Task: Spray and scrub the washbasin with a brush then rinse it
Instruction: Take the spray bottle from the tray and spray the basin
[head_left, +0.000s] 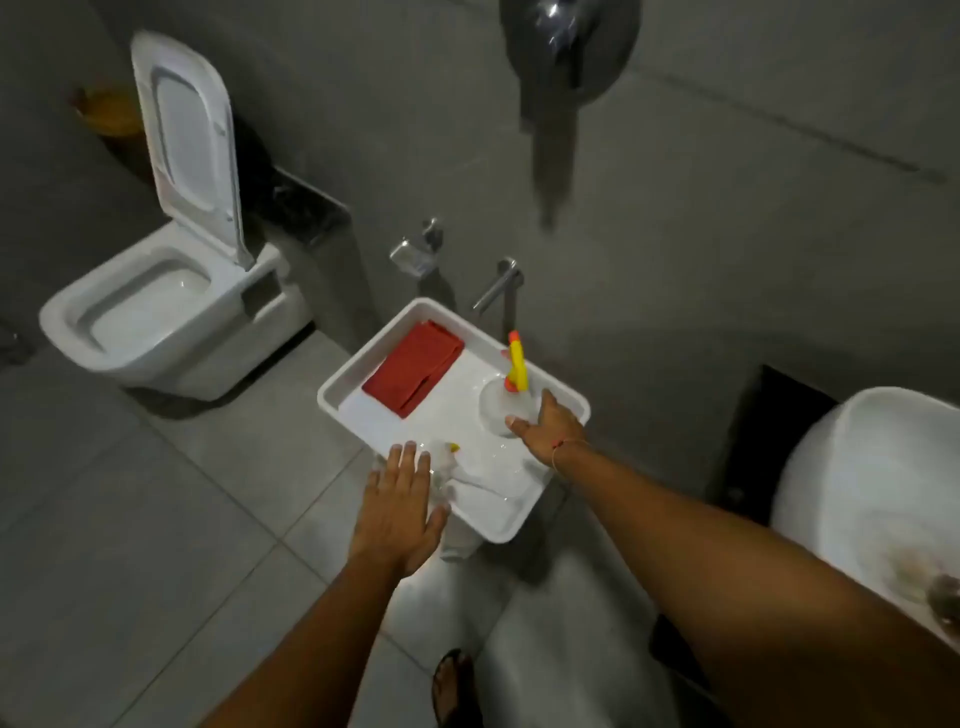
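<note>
A white tray stands on a low stand in the middle of the view. On its right side a clear spray bottle with a yellow and orange trigger stands upright. My right hand curls around the bottle's right side, thumb and fingers on it. At the tray's front left lies a pale brush with a small yellow part. My left hand hovers flat over the brush's left end, fingers spread. The white washbasin is at the right edge, with a dirty drain.
A folded red cloth lies on the tray's far left. A white toilet with its lid up stands at the left. Chrome wall fittings sit behind the tray. Grey floor tiles surround it, and my sandalled foot is below.
</note>
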